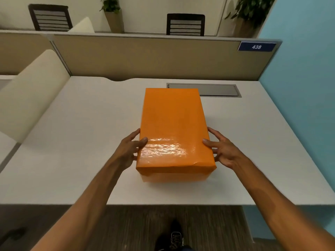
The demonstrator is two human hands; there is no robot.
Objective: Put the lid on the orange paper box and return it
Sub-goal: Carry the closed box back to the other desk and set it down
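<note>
A rectangular orange paper box is seen on the pale grey worktop, set lengthwise away from the viewer near the worktop's middle. Its glossy orange lid is seated over the top, with the lid's skirt overhanging the slightly narrower base at the near end. The box is gripped at its near end from both sides. The left hand is pressed against the left side, its thumb laid on the lid's top edge and its fingers spread along the side wall. The right hand is pressed against the right side likewise, the thumb on the top edge and the fingers splayed along the wall. A grey recessed cable hatch is partly covered by the box's far right corner. Behind the worktop a beige partition panel is seen, bearing a blue plate marked 438.
</note>
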